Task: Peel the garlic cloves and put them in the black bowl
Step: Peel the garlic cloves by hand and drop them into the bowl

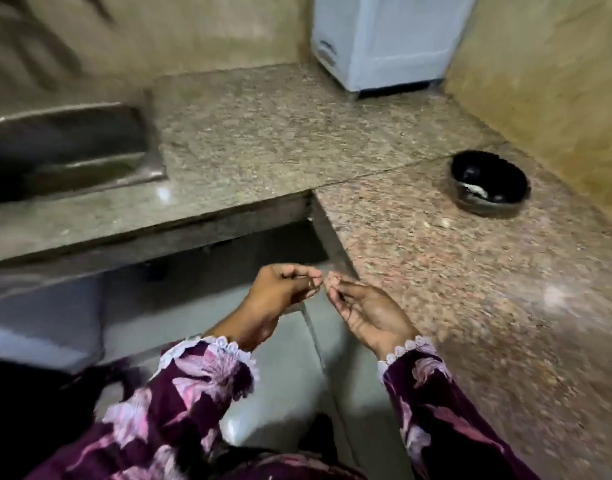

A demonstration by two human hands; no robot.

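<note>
- Left hand [277, 289] and right hand [365, 306] meet fingertip to fingertip just off the inner corner of the granite counter [471, 289], over the floor gap.
- Both sets of fingers are curled, pinching one small item between them; blur hides whether it is a garlic clove.
- Black bowl [490, 181] sits on the counter, well apart from the hands, near the right wall, with something pale inside.
- Sink [69, 147] sits far left; bare counter lies between hands and bowl.
</note>
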